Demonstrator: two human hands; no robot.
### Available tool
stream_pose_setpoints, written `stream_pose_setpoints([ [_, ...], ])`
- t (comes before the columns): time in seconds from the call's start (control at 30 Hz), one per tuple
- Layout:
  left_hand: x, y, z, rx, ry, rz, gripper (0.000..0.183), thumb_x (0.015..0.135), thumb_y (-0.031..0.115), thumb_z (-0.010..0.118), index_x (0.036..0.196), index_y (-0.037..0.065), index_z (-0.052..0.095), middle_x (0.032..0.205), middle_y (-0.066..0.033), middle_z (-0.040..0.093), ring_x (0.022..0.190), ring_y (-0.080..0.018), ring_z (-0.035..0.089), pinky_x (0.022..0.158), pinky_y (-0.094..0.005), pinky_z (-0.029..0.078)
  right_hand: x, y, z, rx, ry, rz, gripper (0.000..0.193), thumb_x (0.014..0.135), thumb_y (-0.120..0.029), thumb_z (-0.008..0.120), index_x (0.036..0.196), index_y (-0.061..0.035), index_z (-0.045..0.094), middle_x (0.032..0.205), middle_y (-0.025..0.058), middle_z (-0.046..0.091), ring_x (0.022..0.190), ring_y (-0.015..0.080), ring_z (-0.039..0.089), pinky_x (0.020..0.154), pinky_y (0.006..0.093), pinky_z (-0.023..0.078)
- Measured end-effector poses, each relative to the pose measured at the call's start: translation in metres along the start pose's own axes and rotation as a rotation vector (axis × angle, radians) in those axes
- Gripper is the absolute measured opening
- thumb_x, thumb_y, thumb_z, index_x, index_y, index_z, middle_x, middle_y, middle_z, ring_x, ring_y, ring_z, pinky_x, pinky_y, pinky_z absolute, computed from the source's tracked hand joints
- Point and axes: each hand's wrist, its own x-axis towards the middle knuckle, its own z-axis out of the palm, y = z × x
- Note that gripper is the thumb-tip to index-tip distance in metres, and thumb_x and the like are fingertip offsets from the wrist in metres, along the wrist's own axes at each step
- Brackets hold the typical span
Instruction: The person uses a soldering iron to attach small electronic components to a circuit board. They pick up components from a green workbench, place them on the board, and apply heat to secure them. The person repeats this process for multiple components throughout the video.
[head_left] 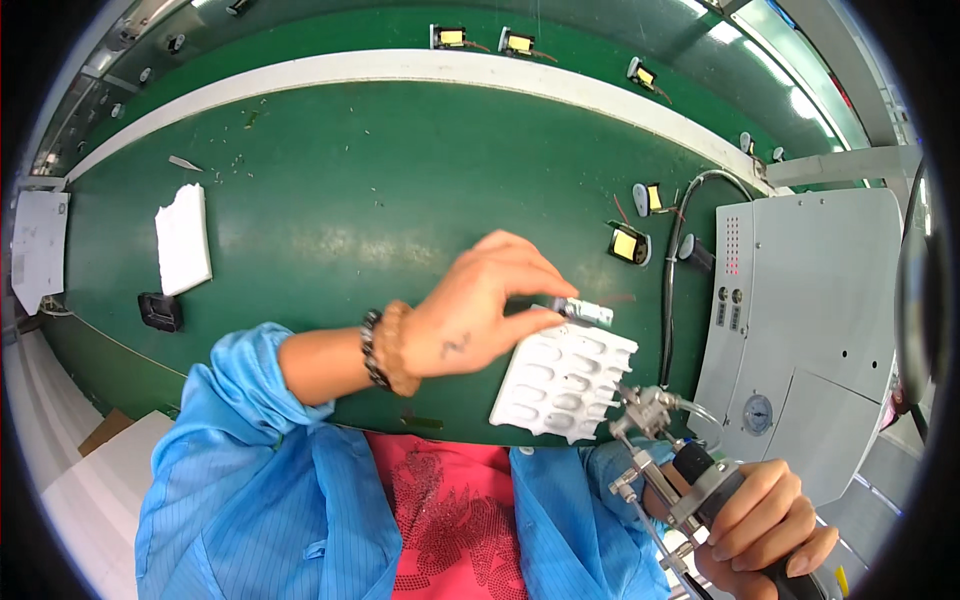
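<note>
My left hand (465, 315) reaches across the bench and pinches a small electronic part (588, 311) between thumb and fingertips. The part has a pale, shiny face, and a thin red wire trails from it. It is held at the far edge of a white moulded tray (560, 385) with rows of oval pockets. At the lower right my right hand (765, 525) is wrapped round the black grip of a dispensing gun (715, 490) with metal fittings. The gun's metal head (648, 410) is beside the tray's right edge, with a clear tube running from it.
At right stands a grey machine (800, 320) with a gauge; a black hose (668, 290) loops beside it. Two small yellow-labelled parts (628, 243) lie near the hose. White foam (184, 240) and a black square holder (160, 312) sit left. Beyond a white rail (400, 66) are more parts.
</note>
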Motion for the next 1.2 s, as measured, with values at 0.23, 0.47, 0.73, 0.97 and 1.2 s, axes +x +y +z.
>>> stream_pose_setpoints([
  [0.23,0.129,-0.056,-0.139,0.205,0.439,-0.053,0.035,0.087,0.026,0.074,0.112,0.002,0.070,0.105,-0.0087,0.073,0.097,-0.0172,0.065,0.085,-0.0323,0.051,0.028,0.030,0.023,-0.145,0.023,-0.026,0.039,0.093,-0.036,0.068,0.106,-0.0088,0.043,0.071,0.0033,0.049,0.051,0.0163,0.049,0.045,0.0287,0.045],
  [0.47,0.139,-0.120,-0.206,0.853,-0.029,-0.043,0.035,0.090,0.018,0.065,0.120,0.003,0.065,0.120,-0.0139,0.068,0.107,-0.0318,0.066,0.098,-0.0383,0.049,0.027,0.034,0.023,-0.187,0.091,-0.056,0.042,0.091,-0.036,0.069,0.106,-0.0074,0.042,0.071,0.0049,0.049,0.052,0.0170,0.049,0.044,0.0289,0.044],
  [0.73,0.134,-0.121,-0.205,0.780,0.222,-0.051,0.030,0.091,0.013,0.067,0.118,0.001,0.062,0.109,-0.0143,0.069,0.097,-0.0305,0.067,0.090,-0.0372,0.051,0.028,0.037,0.020,-0.144,0.053,-0.075,0.042,0.091,-0.035,0.070,0.108,-0.0068,0.043,0.073,0.0054,0.049,0.053,0.0171,0.049,0.043,0.0287,0.044],
  [0.97,0.060,0.001,-0.076,0.456,-0.052,0.322,0.020,0.086,0.005,0.069,0.105,0.002,0.065,0.095,-0.0155,0.063,0.087,-0.0333,0.062,0.076,-0.0376,0.052,0.018,0.041,0.013,-0.192,0.165,-0.128,0.043,0.085,-0.033,0.079,0.101,-0.0082,0.049,0.064,-0.0020,0.056,0.048,0.0065,0.056,0.044,0.0185,0.048],
  [1.2,0.010,0.015,0.023,0.231,-0.211,0.285,0.031,0.080,0.006,0.075,0.109,0.001,0.066,0.098,-0.0120,0.061,0.089,-0.0309,0.060,0.077,-0.0396,0.050,0.026,0.025,0.015,-0.154,0.002,-0.058,0.044,0.094,-0.041,0.064,0.111,-0.0079,0.039,0.076,0.0050,0.048,0.056,0.0151,0.050,0.043,0.0266,0.044],
])
